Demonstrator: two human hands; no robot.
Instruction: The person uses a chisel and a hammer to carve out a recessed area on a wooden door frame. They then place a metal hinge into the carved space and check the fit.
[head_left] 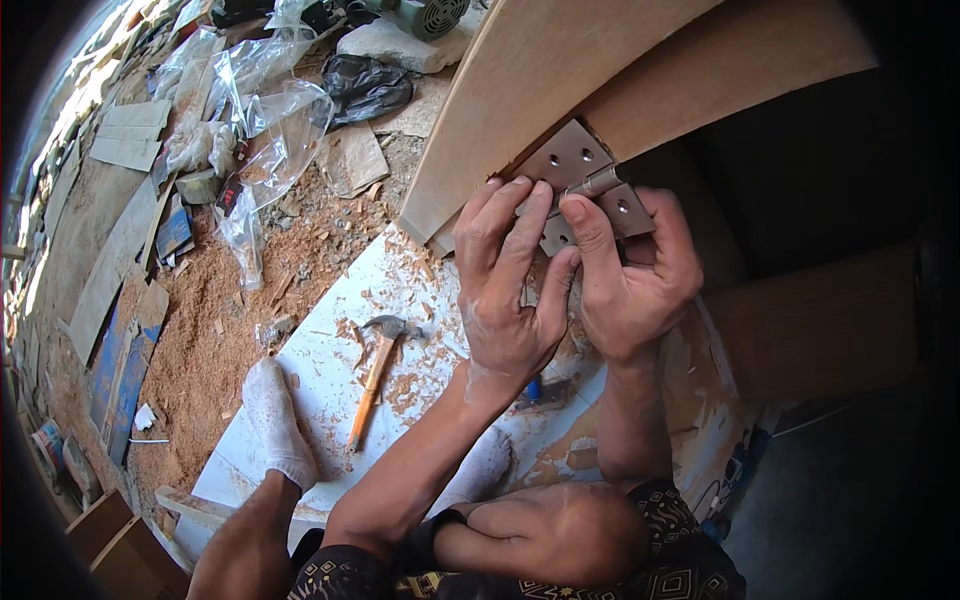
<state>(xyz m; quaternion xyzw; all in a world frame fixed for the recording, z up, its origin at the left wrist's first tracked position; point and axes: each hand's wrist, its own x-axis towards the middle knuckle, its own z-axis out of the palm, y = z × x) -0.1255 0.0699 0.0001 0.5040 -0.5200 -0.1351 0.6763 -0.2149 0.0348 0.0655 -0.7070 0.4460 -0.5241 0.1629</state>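
Note:
A metal butt hinge (pixel 571 160) with screw holes lies against the edge of a wooden panel (pixel 545 75), one leaf set in a cut recess. The fingers of my left hand (pixel 508 290) press that leaf onto the wood, with the thumb by the lower part of the hinge. My right hand (pixel 637 285) grips the other leaf between thumb and curled fingers, near the knuckle barrel. That leaf stands at an angle to the first. My hands hide part of the hinge and the panel edge.
A claw hammer (pixel 372 382) with a wooden handle lies on a white board (pixel 325 360) strewn with wood chips. Left of it are sawdust (pixel 225 330), clear plastic sheeting (pixel 280 120), a black bag (pixel 365 88) and scrap boards (pixel 130 355). My socked foot (pixel 275 420) rests by the hammer.

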